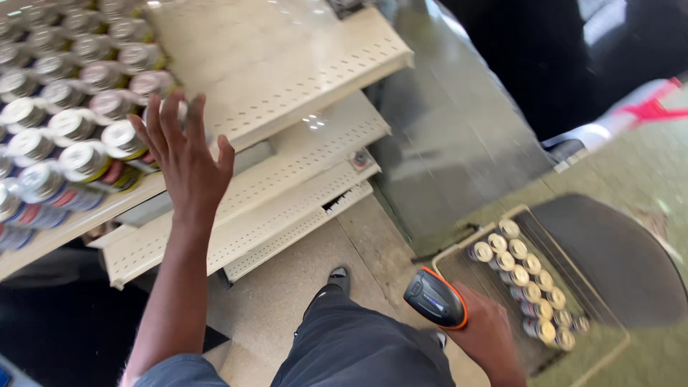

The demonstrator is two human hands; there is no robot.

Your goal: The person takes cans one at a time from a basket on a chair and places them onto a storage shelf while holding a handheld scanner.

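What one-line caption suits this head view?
Left hand spread open beside shelved cans; right hand holding a handheld scanner above a tray of cans.

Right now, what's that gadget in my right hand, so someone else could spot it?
Start at the flat cardboard tray of cans on the floor, lower right. Just left of it, your right hand grips a handheld scanner. It is the only dark, orange-trimmed thing there; its neighbours are round silver-topped cans.
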